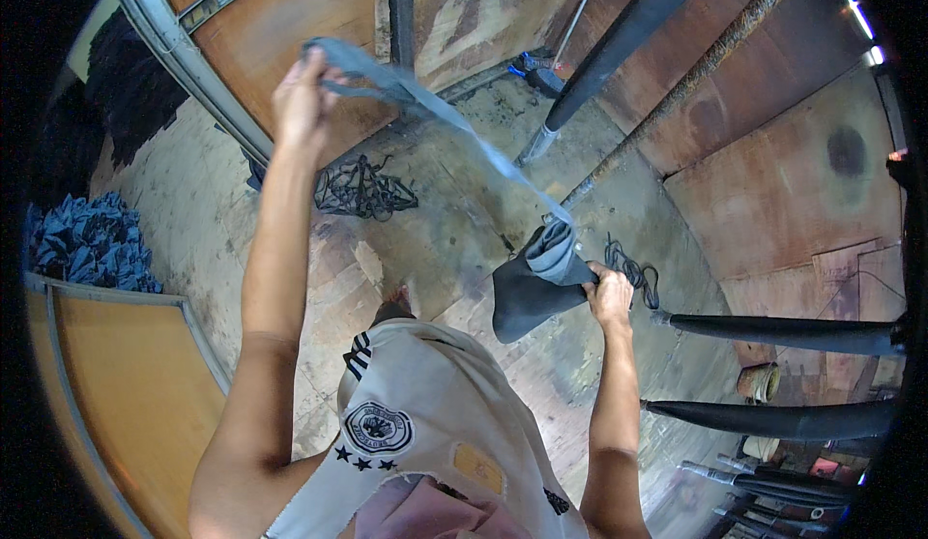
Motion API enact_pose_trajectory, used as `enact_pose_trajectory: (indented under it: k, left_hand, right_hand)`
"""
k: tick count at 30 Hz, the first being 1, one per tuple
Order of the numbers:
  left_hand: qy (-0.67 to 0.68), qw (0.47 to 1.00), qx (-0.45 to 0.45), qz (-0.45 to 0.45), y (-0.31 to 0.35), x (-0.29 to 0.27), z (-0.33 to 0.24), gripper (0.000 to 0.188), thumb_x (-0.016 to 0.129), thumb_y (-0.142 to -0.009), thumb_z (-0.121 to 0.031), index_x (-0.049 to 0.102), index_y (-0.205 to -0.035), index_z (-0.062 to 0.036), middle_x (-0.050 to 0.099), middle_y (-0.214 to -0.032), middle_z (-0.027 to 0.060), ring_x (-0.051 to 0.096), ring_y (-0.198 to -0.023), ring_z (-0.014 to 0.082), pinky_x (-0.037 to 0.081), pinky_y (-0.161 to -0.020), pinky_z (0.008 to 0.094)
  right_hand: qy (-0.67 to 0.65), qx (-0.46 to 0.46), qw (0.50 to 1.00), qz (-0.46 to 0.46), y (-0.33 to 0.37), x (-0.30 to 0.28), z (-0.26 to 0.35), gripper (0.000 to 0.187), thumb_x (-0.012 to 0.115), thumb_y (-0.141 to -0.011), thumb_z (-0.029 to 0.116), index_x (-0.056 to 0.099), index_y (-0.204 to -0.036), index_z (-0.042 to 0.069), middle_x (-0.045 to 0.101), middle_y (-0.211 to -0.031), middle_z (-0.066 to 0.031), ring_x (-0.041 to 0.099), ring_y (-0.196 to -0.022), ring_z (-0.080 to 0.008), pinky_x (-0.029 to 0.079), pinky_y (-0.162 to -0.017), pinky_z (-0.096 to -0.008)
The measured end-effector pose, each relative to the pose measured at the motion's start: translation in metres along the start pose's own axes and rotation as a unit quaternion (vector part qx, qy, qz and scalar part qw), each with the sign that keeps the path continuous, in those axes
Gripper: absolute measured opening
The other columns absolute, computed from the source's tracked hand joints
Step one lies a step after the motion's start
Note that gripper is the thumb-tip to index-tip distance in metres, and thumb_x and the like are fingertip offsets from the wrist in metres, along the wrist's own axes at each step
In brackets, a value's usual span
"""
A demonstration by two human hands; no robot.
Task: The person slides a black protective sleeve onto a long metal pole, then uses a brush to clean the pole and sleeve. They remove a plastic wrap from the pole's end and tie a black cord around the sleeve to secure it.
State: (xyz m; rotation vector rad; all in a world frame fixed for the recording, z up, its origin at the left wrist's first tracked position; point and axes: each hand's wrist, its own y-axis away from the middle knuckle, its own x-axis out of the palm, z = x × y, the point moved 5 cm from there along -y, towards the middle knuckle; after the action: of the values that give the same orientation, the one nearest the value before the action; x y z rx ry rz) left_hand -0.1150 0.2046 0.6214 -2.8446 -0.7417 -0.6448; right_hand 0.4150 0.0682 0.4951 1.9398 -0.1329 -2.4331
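Observation:
My left hand [304, 104], raised at the upper left, is closed on one end of a long blue-grey cloth strip [454, 121]. The strip slants down to the right and runs to a folded, lighter grey roll of cloth [554, 252]. That roll sits against a dark grey, flat piece of sheet-like material [532, 299]. My right hand [609, 295] grips the right edge of this dark sheet, fingers wrapped round it. Part of the strip is blurred. How the roll and the sheet are joined cannot be made out.
A rusty pole [696, 85] and a dark-wrapped pole [619, 46] slant down ahead. Black-covered poles [783, 334] jut in from the right. Tangled black strips [365, 189] lie on the floor; a blue cloth heap [92, 244] lies left, by an orange-yellow panel [135, 365].

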Motion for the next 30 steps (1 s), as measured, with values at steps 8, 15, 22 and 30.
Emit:
enact_pose_trajectory:
  k: [8, 15, 22, 30]
  left_hand:
    - [0.047, 0.998, 0.011, 0.044, -0.058, -0.109, -0.031, 0.020, 0.066, -0.100, -0.026, 0.061, -0.092, -0.0083, 0.062, -0.075, -0.0014, 0.058, -0.062, 0.0053, 0.046, -0.054, 0.0173]
    - [-0.245, 0.967, -0.011, 0.076, -0.049, -0.109, -0.018, 0.029, 0.070, -0.097, -0.028, 0.064, -0.115, -0.0057, 0.069, -0.096, 0.0000, 0.066, -0.083, 0.0096, 0.052, -0.077, 0.0248]
    - [-0.369, 0.928, 0.019, -0.036, -0.194, -0.224, 0.053, 0.049, 0.079, -0.089, -0.030, 0.066, -0.123, 0.0028, 0.074, -0.111, 0.0106, 0.070, -0.092, 0.0146, 0.054, -0.078, 0.0284]
    - [-0.531, 0.807, -0.031, 0.255, -0.180, -0.171, 0.210, 0.046, 0.068, -0.093, -0.027, 0.064, -0.126, 0.0044, 0.070, -0.119, 0.0201, 0.066, -0.111, 0.0296, 0.050, -0.095, 0.0397]
  right_hand:
    - [-0.056, 0.046, 0.996, -0.047, 0.037, -0.010, -0.030, 0.032, 0.081, -0.077, 0.016, 0.074, -0.108, 0.013, 0.071, -0.093, -0.0218, 0.070, -0.092, -0.0409, 0.054, -0.082, -0.0465]
    - [-0.181, 0.048, 0.978, -0.095, 0.046, -0.035, -0.023, 0.028, 0.077, -0.078, 0.009, 0.072, -0.104, -0.002, 0.071, -0.086, -0.0249, 0.071, -0.081, -0.0393, 0.052, -0.080, -0.0422]
    - [-0.091, 0.066, 0.987, -0.111, 0.043, -0.066, -0.023, 0.039, 0.076, -0.076, 0.003, 0.072, -0.114, 0.003, 0.071, -0.103, -0.0250, 0.070, -0.098, -0.0415, 0.053, -0.088, -0.0434]
    - [-0.059, 0.138, 0.972, -0.183, 0.058, -0.083, -0.037, 0.032, 0.081, -0.077, 0.015, 0.074, -0.107, 0.007, 0.070, -0.085, -0.0230, 0.071, -0.084, -0.0406, 0.055, -0.076, -0.0429]
